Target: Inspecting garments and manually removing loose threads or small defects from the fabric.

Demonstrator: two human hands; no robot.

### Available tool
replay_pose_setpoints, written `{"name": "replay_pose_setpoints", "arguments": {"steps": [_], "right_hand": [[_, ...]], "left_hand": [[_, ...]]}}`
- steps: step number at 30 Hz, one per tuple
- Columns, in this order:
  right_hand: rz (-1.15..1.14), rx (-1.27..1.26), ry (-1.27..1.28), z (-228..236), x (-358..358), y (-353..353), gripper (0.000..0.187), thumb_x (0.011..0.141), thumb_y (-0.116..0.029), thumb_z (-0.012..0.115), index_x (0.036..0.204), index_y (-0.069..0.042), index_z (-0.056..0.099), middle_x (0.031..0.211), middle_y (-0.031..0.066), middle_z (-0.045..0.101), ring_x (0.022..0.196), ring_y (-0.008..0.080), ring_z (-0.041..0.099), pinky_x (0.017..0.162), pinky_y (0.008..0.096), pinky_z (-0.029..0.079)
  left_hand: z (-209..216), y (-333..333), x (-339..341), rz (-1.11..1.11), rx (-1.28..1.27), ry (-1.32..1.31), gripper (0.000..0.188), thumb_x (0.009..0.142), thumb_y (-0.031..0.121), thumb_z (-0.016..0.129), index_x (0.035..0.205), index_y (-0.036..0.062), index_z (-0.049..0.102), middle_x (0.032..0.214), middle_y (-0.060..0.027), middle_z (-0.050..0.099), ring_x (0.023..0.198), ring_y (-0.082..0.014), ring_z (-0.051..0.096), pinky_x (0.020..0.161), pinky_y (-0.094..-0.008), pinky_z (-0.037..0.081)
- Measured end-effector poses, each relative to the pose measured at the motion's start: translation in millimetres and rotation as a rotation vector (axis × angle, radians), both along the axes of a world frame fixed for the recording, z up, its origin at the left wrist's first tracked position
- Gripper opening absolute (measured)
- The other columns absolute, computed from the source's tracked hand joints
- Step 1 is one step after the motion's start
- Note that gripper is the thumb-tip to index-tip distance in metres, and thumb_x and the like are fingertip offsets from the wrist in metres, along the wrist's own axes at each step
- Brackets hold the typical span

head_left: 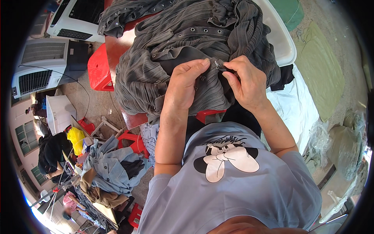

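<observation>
A heap of dark grey ribbed garments (171, 39) with metal eyelets and hooks lies in front of me. My left hand (185, 80) is closed, thumb and finger pinching the edge of one garment. Close by on the right, my right hand (247, 80) pinches a small dark piece, which could be a garment strap or a small tool; I cannot tell which. A silvery metal hook (217, 64) sits on the dark fabric between the fingertips of both hands. The fingers hide part of the cloth there.
The heap covers much of a reddish table (134, 120), beside a white plastic tub (286, 43) at right. Red stools (99, 68) stand left, near white air coolers (41, 52). Lower left, blue clothes (113, 165) are piled near other people. White cloth (290, 109) spreads at right.
</observation>
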State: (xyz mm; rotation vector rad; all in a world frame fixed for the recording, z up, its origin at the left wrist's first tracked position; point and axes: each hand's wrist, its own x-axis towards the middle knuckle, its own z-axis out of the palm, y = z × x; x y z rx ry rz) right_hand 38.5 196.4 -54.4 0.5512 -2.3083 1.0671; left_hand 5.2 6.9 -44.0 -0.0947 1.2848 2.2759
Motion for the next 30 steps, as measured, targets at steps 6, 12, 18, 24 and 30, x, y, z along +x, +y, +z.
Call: {"name": "replay_pose_setpoints", "arguments": {"steps": [6,12,18,24,30], "right_hand": [[-0.016,0.036,0.024,-1.0,-0.3,0.4,0.019,0.084,-0.012,0.072,0.096,-0.005,0.059,0.085,0.0074,0.063,0.072,0.0245,0.065,0.06,0.0317,0.052],[0.02,0.05,0.04,3.1,-1.1,4.8,0.018,0.086,-0.005,0.069,0.101,-0.001,0.06,0.085,0.0099,0.062,0.064,0.0238,0.061,0.056,0.0301,0.048],[0.176,-0.485,-0.499,9.9,0.8,9.9,0.027,0.095,-0.012,0.056,0.118,0.001,0.059,0.09,0.0017,0.057,0.079,0.0068,0.051,0.07,0.0216,0.04],[0.478,-0.66,-0.927,9.9,-14.4,17.1,0.019,0.093,-0.021,0.061,0.097,-0.003,0.057,0.081,-0.0063,0.049,0.073,0.002,0.041,0.065,0.0191,0.033],[0.337,-0.734,-0.754,11.2,-26.3,38.3,0.015,0.093,-0.016,0.067,0.092,-0.003,0.061,0.082,-0.0048,0.057,0.074,0.0027,0.048,0.067,0.0197,0.039]], "left_hand": [[2.6,1.7,1.9,0.007,-0.032,0.01,0.022,0.095,0.016,0.064,0.099,-0.0035,0.072,0.09,-0.0051,0.072,0.08,-0.0086,0.063,0.074,-0.0224,0.048],[2.6,1.4,2.2,0.0,-0.03,0.015,0.022,0.095,0.017,0.064,0.098,-0.0036,0.072,0.089,-0.0041,0.071,0.079,-0.0081,0.062,0.074,-0.0225,0.048],[2.2,3.7,2.5,-0.023,-0.109,0.089,0.022,0.095,0.018,0.064,0.099,-0.0024,0.072,0.088,-0.0009,0.069,0.081,-0.0057,0.058,0.077,-0.02,0.044],[13.3,0.4,1.9,-0.134,-0.159,0.147,0.021,0.097,0.019,0.061,0.096,0.0,0.069,0.084,0.0006,0.067,0.076,-0.005,0.058,0.071,-0.0196,0.043],[28.2,-13.8,-0.7,-0.202,-0.221,0.127,0.021,0.094,0.017,0.065,0.095,-0.0026,0.071,0.084,0.0008,0.066,0.077,-0.0046,0.057,0.072,-0.0187,0.043]]}}
